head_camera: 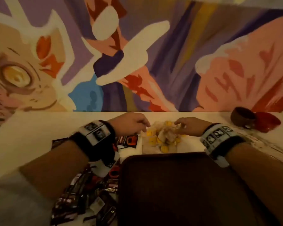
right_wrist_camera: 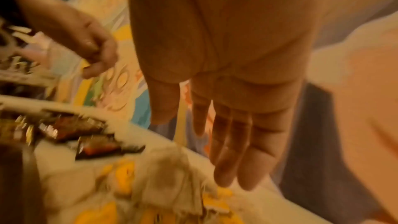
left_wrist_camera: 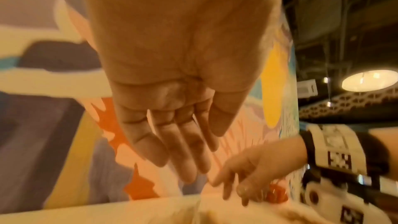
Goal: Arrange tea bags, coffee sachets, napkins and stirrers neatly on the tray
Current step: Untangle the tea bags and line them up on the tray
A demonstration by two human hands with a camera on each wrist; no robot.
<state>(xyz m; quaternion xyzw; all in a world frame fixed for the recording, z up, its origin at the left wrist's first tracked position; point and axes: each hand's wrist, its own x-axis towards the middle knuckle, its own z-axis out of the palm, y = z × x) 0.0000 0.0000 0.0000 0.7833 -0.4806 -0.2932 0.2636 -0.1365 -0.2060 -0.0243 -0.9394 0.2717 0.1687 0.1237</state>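
L hand [head_camera: 129,123]: fingers relaxed, empty, at left edge of tea bags [head_camera: 164,137] to gather the pile.
R hand [head_camera: 189,127]: fingers straight, empty, at the right edge.
Tray [head_camera: 178,185]: bare, nearest person, ready to load.
Sachets [head_camera: 82,193]: loose, left of tray.

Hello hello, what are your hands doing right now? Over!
Both hands open, left hand and right hand over the tea bags. Tray bare. Coffee sachets scattered left of it.
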